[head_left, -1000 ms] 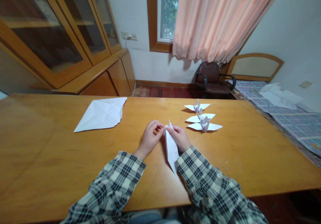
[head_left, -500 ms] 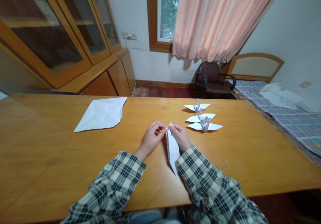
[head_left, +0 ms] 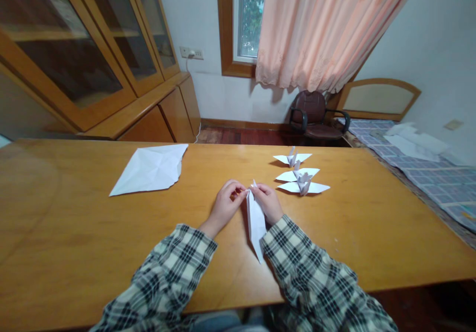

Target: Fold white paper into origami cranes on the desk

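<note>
A folded white paper (head_left: 256, 225), long and narrow with pointed ends, is held between my hands above the near middle of the table. My left hand (head_left: 226, 202) pinches its upper left edge near the far tip with thumb and forefinger. From the other side my right hand (head_left: 268, 203) grips the same upper end, its thumb on the paper. The lower tip points back toward me beside my right cuff. Just beyond my right hand stand three white paper cranes, the nearest crane (head_left: 304, 187) with its wings spread. My fingertips hide the exact fold.
A creased white sheet of paper (head_left: 152, 169) lies at the far left of the wooden table (head_left: 92, 252). Past the table are a glass-door cabinet (head_left: 145, 91), a brown office chair (head_left: 316, 113) and a bed (head_left: 412, 158) on the right.
The lower tip of the folded paper has shifted very slightly left. Both hands keep their pinch in nearly the same place.
</note>
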Tool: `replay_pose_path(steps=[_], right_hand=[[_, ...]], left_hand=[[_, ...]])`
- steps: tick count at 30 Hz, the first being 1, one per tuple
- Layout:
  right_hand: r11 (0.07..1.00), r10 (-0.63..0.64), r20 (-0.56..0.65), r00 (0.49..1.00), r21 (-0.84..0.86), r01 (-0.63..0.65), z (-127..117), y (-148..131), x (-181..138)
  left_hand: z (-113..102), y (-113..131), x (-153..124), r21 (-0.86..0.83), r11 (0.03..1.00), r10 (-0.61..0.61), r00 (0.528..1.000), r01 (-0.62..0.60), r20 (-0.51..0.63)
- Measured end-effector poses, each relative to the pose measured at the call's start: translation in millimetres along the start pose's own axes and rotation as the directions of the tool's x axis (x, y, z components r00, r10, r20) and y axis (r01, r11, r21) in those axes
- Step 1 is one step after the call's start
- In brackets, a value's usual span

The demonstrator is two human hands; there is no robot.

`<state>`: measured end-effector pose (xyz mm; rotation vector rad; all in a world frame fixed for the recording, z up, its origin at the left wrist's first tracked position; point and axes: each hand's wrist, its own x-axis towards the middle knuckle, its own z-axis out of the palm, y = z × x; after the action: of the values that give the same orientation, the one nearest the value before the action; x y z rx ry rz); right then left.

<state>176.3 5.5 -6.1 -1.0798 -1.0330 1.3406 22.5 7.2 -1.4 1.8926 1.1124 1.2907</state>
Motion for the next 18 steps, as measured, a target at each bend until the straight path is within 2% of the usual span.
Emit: replay_pose_path(steps=[8,18], right_hand=[[0.999,0.032,-0.052,0.998,0.009,-0.032,0.6,-2.6,-0.1],[1.000,0.015,-0.045,0.999,0.012,-0.014,2.0,-1.1,0.0]], left_hand=[[2.8,-6.9,-1.3,-0.006,0.996,-0.090,0.995,0.090,-0.039],[2.3,-7.6,-1.0,0.024,0.998,-0.060,0.993,0.058,0.105]])
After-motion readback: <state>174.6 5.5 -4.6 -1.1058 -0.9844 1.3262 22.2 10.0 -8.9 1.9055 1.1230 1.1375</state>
